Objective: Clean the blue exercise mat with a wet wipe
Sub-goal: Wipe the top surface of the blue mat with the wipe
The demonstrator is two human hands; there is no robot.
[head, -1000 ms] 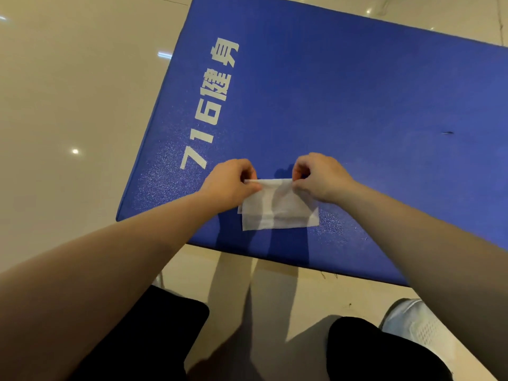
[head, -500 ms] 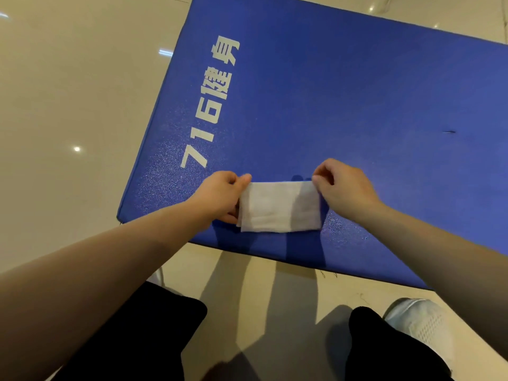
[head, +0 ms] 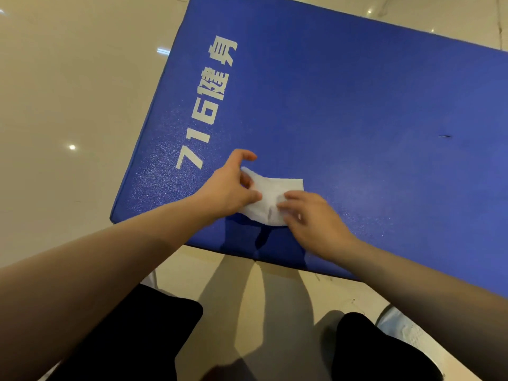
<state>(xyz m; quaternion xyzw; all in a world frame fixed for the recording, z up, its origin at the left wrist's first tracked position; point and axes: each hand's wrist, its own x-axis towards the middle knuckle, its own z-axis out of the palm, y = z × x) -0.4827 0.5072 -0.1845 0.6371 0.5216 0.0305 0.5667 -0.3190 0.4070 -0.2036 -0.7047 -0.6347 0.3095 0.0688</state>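
Note:
A blue exercise mat [head: 343,111] with white lettering lies on the pale floor, filling the upper right of the head view. A white wet wipe [head: 270,195], folded small, is held just above the mat's near-left corner. My left hand [head: 231,185] grips its left end between thumb and fingers. My right hand [head: 310,218] has its fingertips on the wipe's lower right part, covering that edge. The wipe bends in a curve between the two hands.
Glossy beige floor [head: 68,105] surrounds the mat on the left and front. My knees in black trousers [head: 132,331] and a white shoe [head: 404,328] are just in front of the mat's near edge. A small dark mark [head: 444,136] shows on the mat at right.
The wipe was stretched flat between both hands; now it is bent. My right hand has moved left and down onto it, and my left hand has shifted its grip along the left end.

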